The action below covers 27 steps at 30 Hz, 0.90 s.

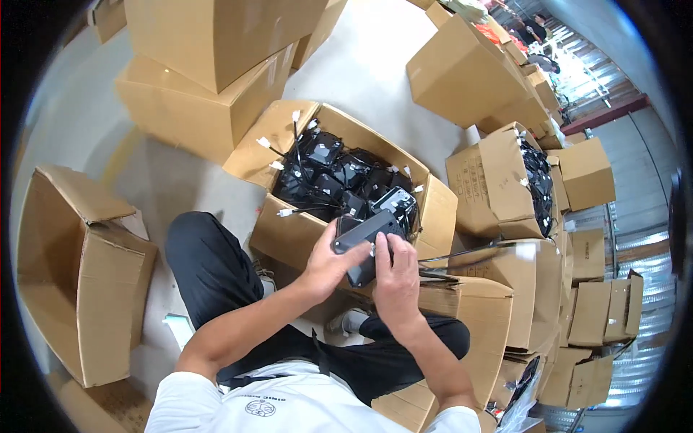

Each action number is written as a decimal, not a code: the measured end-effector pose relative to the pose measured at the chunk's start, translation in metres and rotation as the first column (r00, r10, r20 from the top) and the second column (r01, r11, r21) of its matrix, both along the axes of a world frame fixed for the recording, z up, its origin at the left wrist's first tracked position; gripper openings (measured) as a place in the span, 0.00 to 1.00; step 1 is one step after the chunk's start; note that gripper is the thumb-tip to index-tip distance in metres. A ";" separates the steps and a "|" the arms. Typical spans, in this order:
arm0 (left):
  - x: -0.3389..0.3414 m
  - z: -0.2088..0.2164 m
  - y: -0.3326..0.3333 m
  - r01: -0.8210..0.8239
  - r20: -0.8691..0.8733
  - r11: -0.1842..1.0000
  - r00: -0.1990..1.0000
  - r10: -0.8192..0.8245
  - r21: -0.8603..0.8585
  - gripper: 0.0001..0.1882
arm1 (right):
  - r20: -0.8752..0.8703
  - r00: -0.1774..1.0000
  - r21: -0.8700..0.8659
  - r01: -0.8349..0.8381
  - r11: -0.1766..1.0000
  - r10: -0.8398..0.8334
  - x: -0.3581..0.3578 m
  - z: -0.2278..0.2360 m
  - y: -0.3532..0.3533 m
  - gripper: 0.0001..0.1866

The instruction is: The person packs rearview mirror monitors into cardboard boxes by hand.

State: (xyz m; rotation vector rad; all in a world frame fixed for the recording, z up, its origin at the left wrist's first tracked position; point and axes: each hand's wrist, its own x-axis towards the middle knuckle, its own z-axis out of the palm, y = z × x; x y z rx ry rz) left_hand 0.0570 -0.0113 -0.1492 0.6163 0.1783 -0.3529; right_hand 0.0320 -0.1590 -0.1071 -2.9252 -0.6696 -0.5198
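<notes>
Above an open cardboard box [286, 229], both hands hold a black, box-shaped plastic device [377, 225]. My left hand [326, 264] grips its left side, with the thumb lying across its face. The fingers of my right hand [396, 268] are closed at its right edge; what lies under the fingertips is hidden. A black cable [462, 254] stretches to the right from beside my right hand, ending in a blurred pale tip. Inside the box lie several similar black devices [325, 149], tangled with black cables that have white connectors [286, 213].
An empty-looking open carton [108, 289] stands at left. Large cartons [188, 101] are stacked at the back left. Another carton [480, 180] full of black devices is at right, among more cartons [462, 68]. My bent legs [216, 252] flank the floor before the box. Other people [534, 30] are far off.
</notes>
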 end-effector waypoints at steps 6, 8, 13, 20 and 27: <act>0.014 -0.010 0.031 -0.028 0.094 0.993 0.995 0.018 0.110 0.34 | -0.646 0.758 0.551 0.381 0.743 0.090 0.004 0.036 -0.022 0.24; 0.016 0.008 0.038 0.072 0.312 0.977 0.941 -0.133 0.200 0.37 | -0.260 0.963 0.681 0.234 0.694 -0.069 0.028 0.040 -0.030 0.19; 0.015 0.010 0.022 0.012 0.401 0.941 0.903 -0.156 0.337 0.35 | -0.726 0.606 0.595 0.791 -0.143 0.325 0.024 -0.021 -0.033 0.17; 0.016 -0.018 0.023 -0.212 0.434 0.794 0.898 -0.071 0.569 0.19 | -0.709 0.581 0.449 0.808 -0.381 0.399 0.009 -0.056 -0.042 0.15; 0.001 0.001 0.026 0.108 0.386 0.766 0.814 -0.433 0.633 0.17 | -0.743 0.550 0.492 0.835 -0.245 0.382 -0.008 -0.076 -0.031 0.16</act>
